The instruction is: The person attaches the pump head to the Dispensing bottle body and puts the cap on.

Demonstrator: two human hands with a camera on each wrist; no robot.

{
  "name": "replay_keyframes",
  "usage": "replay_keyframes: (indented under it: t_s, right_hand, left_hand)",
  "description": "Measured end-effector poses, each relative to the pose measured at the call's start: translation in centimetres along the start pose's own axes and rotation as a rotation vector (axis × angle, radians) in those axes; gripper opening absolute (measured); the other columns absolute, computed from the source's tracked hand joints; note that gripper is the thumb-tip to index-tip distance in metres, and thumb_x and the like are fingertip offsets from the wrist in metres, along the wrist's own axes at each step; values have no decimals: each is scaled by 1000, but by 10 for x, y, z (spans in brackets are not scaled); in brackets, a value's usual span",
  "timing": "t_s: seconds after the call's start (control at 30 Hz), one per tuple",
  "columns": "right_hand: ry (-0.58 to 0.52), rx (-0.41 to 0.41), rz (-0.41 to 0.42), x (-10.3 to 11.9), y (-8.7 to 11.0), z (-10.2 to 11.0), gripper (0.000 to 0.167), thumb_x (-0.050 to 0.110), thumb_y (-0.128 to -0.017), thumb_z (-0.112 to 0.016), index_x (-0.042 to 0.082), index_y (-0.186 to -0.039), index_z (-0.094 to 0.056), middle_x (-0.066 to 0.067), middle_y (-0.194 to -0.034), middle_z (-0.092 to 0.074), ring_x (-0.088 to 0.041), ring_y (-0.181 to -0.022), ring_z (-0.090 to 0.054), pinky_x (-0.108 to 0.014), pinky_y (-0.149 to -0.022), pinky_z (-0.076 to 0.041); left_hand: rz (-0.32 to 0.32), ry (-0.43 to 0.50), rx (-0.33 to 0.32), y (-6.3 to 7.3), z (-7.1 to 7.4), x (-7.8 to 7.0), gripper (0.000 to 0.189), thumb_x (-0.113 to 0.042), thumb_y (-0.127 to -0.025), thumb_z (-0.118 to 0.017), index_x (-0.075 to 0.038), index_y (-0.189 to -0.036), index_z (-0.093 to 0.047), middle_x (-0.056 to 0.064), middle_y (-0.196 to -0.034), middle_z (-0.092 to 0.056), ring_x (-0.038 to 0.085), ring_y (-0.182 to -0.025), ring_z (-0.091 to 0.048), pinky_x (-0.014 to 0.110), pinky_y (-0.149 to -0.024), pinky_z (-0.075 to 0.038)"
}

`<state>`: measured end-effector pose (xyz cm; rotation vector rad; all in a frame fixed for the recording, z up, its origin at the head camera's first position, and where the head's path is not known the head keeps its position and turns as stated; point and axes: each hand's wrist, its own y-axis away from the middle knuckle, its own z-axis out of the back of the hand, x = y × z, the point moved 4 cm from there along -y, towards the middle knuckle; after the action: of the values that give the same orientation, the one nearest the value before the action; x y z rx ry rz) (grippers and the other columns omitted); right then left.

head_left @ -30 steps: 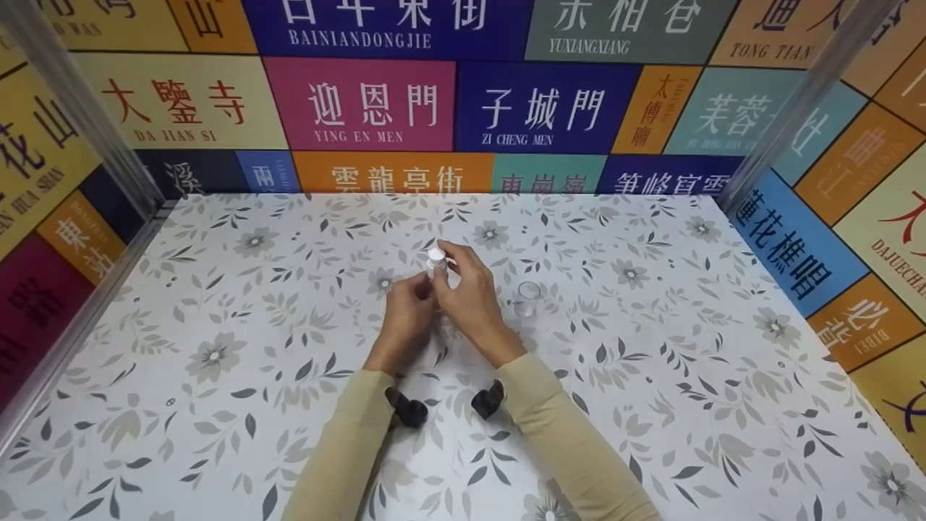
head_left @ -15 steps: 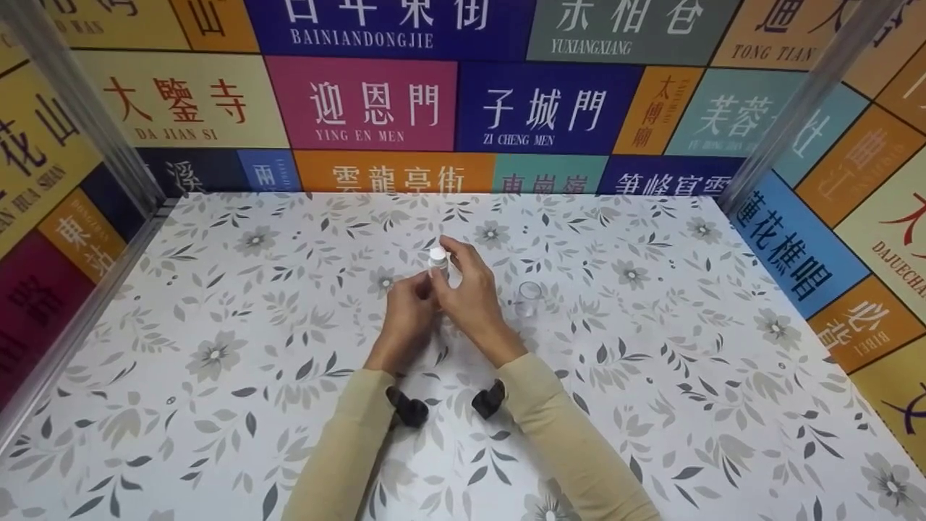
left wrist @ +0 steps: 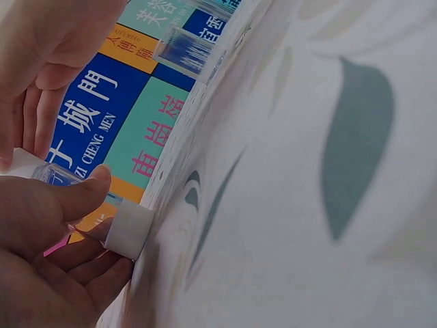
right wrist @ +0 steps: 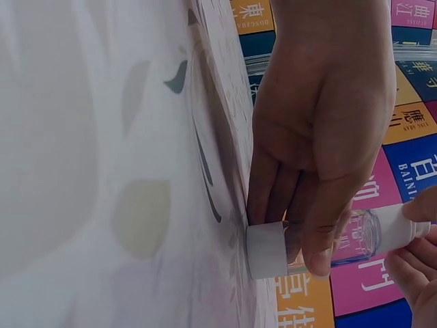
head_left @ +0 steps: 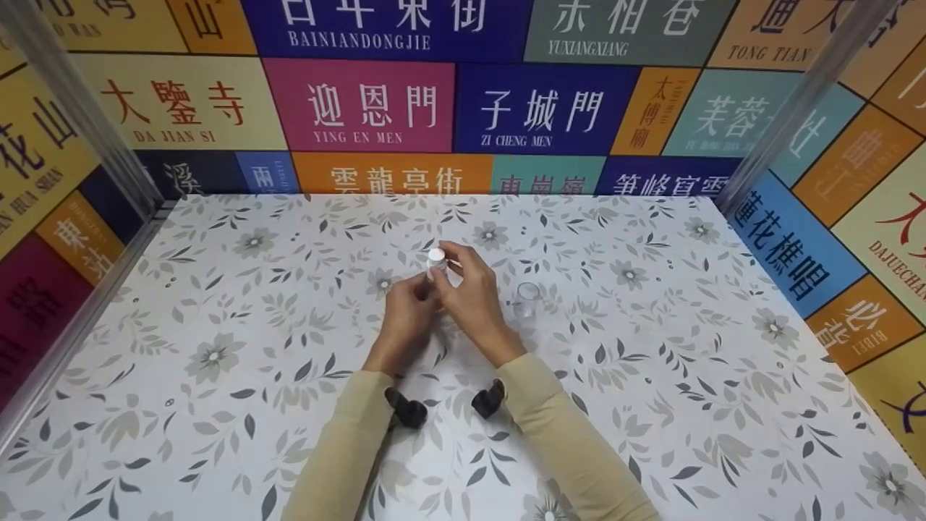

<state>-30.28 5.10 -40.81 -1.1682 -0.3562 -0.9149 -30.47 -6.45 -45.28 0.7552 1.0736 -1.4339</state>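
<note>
A small clear bottle with a white base and a white top stands between both hands near the middle of the table. My left hand grips its lower part, thumb and fingers round the clear body. In the left wrist view the white base is right at the table surface. My right hand holds the upper end, fingertips on the white top in the right wrist view. To the right of the hands sits a clear, cup-like cap, also visible in the left wrist view.
The table has a white cover printed with grey leaves and flowers. Panels of coloured signs rise along its back and sides. Black mounts stick out from both wrists above the table.
Fingers of the right hand have shifted slightly at the bottle's top. The left hand, the bottle and the clear cap stay in place.
</note>
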Motion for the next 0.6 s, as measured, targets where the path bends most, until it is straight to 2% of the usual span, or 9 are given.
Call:
replay_keyframes:
  t_s: [0.1, 0.3, 0.6]
  right_hand:
    - [-17, 6, -5, 0, 1, -1, 33, 4, -91, -68, -3, -122, -62, -17, -118, -66, -26, -116, -65, -28, -98, -53]
    - [-53, 17, 29, 1, 0, -1, 30, -2, -93, -62, -2, -123, -63, -15, -119, -66, -24, -117, -64, -23, -99, -51]
    - [-41, 0, 24, -1, 1, 0, 34, 2, -89, -71, -1, -122, -64, -14, -116, -67, -24, -111, -66, -28, -93, -55]
  left_hand:
    - [4, -14, -3, 0, 0, 1, 9, -2, -91, -64, -4, -91, -73, 7, -80, -68, 14, -70, -53, 25, -66, -43]
    - [-14, -6, -8, 0, 0, 0, 8, -2, -89, -66, -2, -81, -67, 8, -75, -64, 15, -68, -53, 26, -64, -44]
    - [-3, 23, -11, 0, -1, 1, 6, 0, -87, -67, -4, -81, -68, 5, -74, -62, 16, -69, -53, 26, -66, -43]
